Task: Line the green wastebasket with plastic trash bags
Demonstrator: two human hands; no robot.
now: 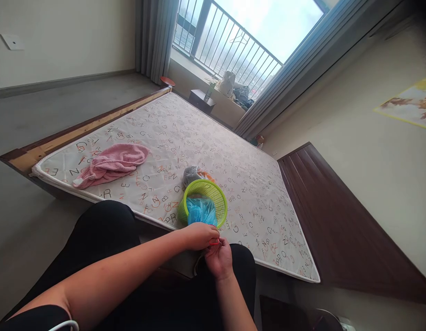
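Observation:
My left hand (198, 235) and my right hand (218, 259) meet over my lap at the near edge of a mattress (206, 151). Both are closed in a pinch on a small red thing (214, 242) between the fingertips; I cannot make out what it is. Just beyond them a green plastic basket (206, 196) stands on the mattress with a crumpled blue plastic bag (201, 211) in it. A grey and orange bundle (195, 174) lies behind the basket.
A pink towel (111, 164) lies on the mattress's left part. The wooden bed frame (78, 131) runs along the far left side and a dark headboard (330, 220) on the right. A window with railings (233, 46) and a small dark table (201, 100) are beyond.

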